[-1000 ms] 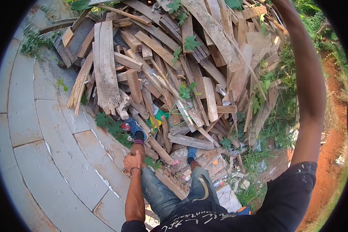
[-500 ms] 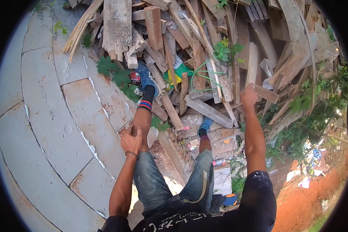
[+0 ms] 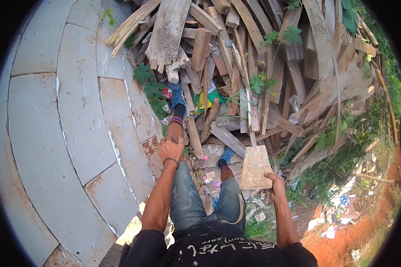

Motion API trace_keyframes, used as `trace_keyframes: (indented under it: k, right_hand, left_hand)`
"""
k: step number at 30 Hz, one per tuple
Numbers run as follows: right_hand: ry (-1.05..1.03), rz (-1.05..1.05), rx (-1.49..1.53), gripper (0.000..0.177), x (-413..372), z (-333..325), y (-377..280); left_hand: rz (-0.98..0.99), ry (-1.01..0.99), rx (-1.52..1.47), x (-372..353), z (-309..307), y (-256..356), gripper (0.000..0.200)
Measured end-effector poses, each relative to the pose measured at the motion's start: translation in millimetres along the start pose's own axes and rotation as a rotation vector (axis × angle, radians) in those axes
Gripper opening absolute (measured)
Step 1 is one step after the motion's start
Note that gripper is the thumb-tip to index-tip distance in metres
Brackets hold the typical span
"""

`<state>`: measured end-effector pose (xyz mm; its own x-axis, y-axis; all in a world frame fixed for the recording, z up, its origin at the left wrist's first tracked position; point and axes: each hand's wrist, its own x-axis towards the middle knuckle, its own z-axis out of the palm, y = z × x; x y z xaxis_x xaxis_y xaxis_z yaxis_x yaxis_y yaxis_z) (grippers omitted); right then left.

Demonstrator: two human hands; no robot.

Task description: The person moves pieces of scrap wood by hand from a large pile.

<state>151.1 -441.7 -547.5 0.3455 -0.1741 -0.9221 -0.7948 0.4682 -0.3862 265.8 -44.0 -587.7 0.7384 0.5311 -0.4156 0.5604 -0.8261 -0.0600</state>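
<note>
My right hand (image 3: 277,185) grips the lower right edge of a short, flat wooden board (image 3: 255,168), held in front of the pile at the right of my legs. The board is pale, wider at its near end. My left hand (image 3: 172,149) rests on my raised left leg just below the knee, its fingers bent over the shin and holding no object. The large pile of wood (image 3: 236,66) lies ahead, with many loose planks and blocks at different angles.
A grey block wall (image 3: 75,115) curves along the left. My left foot (image 3: 178,95) is among the planks, and my right foot (image 3: 226,155) is on littered ground. Green vines (image 3: 151,86) grow over the pile. Litter (image 3: 343,204) and red soil lie at the right.
My right hand has come back from the pile toward my body, now with the board in it. The view has shifted; my left hand stays on my leg.
</note>
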Motion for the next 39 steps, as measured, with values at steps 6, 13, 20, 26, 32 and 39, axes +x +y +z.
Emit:
trace_keyframes:
  k: [6, 13, 20, 26, 32, 39]
  right_hand:
    - [-0.291, -0.654, 0.159, 0.059, -49, 69, -305]
    - [-0.421, -1.042, -0.436, 0.085, 22, 139, -336]
    - [-0.126, -0.707, -1.188, 0.061, 240, 193, -56]
    - [0.34, -0.608, -1.121, 0.083, 297, 242, 15]
    - [0.234, -0.55, -1.007, 0.08, 312, 234, 0]
    - [0.216, -0.591, -1.031, 0.064, 291, 236, -5]
  left_hand:
    - [0.024, -0.004, -0.02, -12, 17, -7, 0.056]
    - [0.036, -0.029, -0.005, -23, 35, -23, 0.055]
    - [0.048, 0.003, -0.037, -26, 44, -49, 0.054]
    - [0.006, -0.044, -0.051, -12, 40, -60, 0.052]
    - [-0.013, -0.074, -0.08, 3, 29, -64, 0.052]
    - [-0.029, -0.065, -0.087, 5, 17, -59, 0.051]
